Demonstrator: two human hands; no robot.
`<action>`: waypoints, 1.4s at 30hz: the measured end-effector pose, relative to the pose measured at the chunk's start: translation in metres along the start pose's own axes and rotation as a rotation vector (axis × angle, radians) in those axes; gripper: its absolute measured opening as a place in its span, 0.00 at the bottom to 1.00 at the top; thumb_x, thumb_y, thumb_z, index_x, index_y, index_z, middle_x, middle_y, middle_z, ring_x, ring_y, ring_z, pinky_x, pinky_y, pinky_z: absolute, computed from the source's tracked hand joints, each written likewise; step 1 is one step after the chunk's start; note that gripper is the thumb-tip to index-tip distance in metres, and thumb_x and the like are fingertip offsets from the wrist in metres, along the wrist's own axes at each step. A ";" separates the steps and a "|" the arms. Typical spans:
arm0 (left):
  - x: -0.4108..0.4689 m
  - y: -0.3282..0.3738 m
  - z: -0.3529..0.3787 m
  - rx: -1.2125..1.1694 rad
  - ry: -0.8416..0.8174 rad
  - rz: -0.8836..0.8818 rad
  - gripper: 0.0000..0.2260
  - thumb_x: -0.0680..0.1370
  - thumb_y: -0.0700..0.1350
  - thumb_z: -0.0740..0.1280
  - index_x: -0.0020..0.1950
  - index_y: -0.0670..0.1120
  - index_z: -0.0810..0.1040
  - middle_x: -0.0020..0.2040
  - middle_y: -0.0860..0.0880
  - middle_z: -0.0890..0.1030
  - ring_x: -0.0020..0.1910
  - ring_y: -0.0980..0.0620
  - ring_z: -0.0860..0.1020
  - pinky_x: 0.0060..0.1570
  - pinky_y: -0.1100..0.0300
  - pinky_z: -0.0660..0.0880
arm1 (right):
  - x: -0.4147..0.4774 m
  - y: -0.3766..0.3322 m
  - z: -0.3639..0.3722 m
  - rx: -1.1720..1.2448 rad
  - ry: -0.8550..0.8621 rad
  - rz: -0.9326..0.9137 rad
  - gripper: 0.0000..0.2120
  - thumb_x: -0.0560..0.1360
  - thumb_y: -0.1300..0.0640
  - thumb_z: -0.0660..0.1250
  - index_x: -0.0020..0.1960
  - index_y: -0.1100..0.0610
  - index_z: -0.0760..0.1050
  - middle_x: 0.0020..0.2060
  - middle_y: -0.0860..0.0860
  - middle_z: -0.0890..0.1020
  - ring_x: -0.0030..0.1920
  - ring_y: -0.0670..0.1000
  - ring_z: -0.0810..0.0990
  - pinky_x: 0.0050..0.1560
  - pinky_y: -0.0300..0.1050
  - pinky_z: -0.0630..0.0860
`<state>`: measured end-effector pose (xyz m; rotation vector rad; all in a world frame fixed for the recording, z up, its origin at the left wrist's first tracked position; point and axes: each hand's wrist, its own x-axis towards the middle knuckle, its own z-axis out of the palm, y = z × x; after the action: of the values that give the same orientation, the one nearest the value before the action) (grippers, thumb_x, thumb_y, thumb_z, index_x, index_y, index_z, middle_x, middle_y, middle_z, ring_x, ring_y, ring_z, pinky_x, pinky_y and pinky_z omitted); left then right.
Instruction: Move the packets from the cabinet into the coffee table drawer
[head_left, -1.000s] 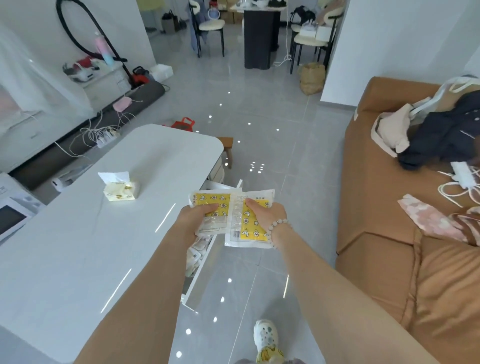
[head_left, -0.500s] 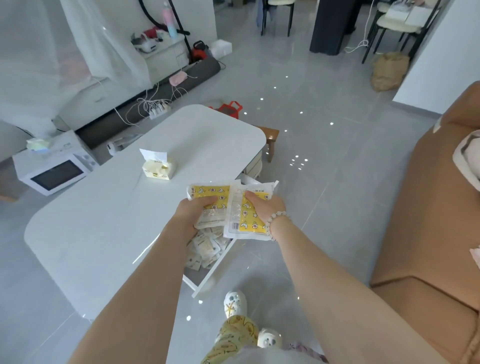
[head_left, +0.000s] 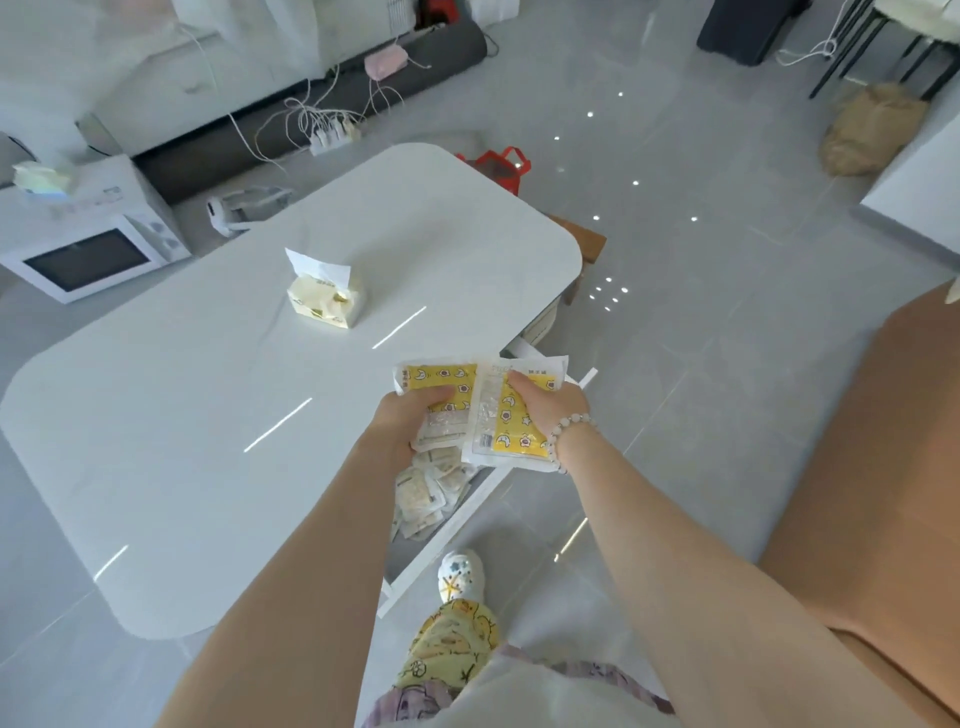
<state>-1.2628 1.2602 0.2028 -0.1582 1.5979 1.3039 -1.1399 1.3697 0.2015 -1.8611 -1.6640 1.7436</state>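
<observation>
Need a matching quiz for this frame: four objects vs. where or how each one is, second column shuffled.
Things:
1 tissue pack
2 microwave
3 coffee table drawer
4 yellow packets

Places or states:
A on the floor
B pulled open, small packets inside
C gripped by left hand and right hand
D on the white tabletop

Pairs: 1-D, 2-A, 3-B, 4-C.

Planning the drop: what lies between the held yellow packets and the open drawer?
Head view shows nothing between: left hand and right hand hold the yellow packets over the drawer, where small packets already lie.
</observation>
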 end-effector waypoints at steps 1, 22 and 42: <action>0.009 -0.002 0.000 0.005 -0.001 -0.033 0.12 0.73 0.39 0.72 0.55 0.40 0.79 0.49 0.42 0.84 0.46 0.43 0.82 0.46 0.49 0.80 | 0.007 0.001 0.003 -0.014 -0.005 0.020 0.45 0.52 0.29 0.65 0.62 0.55 0.75 0.53 0.53 0.82 0.51 0.55 0.82 0.54 0.52 0.79; 0.220 -0.140 0.025 -0.115 0.211 -0.489 0.18 0.67 0.44 0.73 0.56 0.42 0.79 0.54 0.41 0.82 0.47 0.44 0.81 0.54 0.50 0.77 | 0.228 0.114 0.055 -0.422 -0.168 0.412 0.36 0.73 0.38 0.64 0.68 0.65 0.67 0.63 0.60 0.74 0.63 0.60 0.73 0.60 0.51 0.70; 0.449 -0.207 0.060 0.281 0.238 -0.306 0.21 0.75 0.49 0.68 0.63 0.45 0.66 0.43 0.51 0.73 0.45 0.50 0.74 0.40 0.61 0.73 | 0.468 0.174 0.133 -0.717 -0.259 0.120 0.09 0.71 0.55 0.73 0.41 0.52 0.72 0.40 0.50 0.79 0.43 0.52 0.77 0.54 0.47 0.75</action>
<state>-1.3044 1.4331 -0.2619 -0.3788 1.8556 0.8396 -1.2509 1.5626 -0.2648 -2.0781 -2.5922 1.6070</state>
